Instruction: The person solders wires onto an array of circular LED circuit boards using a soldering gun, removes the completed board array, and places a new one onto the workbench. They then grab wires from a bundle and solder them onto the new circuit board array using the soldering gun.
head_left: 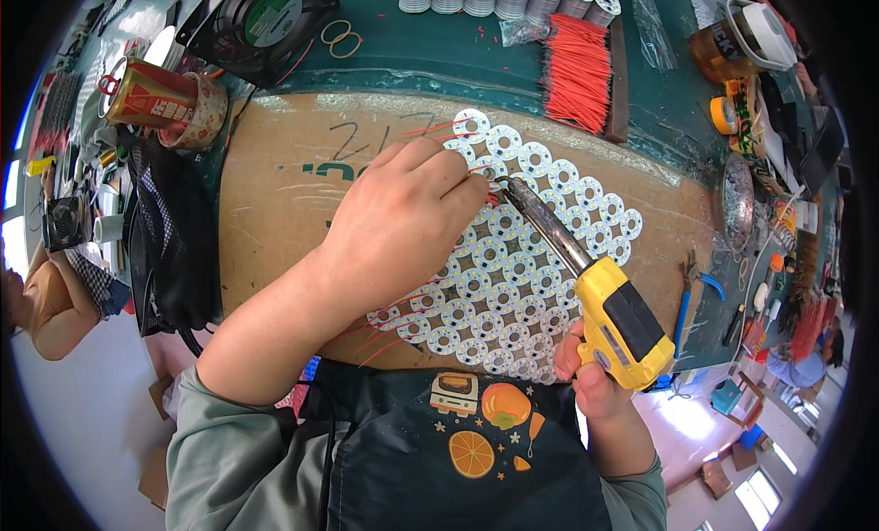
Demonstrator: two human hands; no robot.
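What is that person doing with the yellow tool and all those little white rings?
A person is working at a bench. The right hand grips a yellow-and-black soldering gun, its metal tip touching a panel of white ring-shaped circuit boards that lies on a brown cardboard sheet. The left hand pinches something small at that same spot, seemingly a thin red wire. A bundle of red wires lies farther back.

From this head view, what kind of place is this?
Probably an electronics assembly bench. The right hand holds a yellow soldering gun over a panel of round white LED boards, the left hand steadies a red wire, and cut red wires lie bundled behind.
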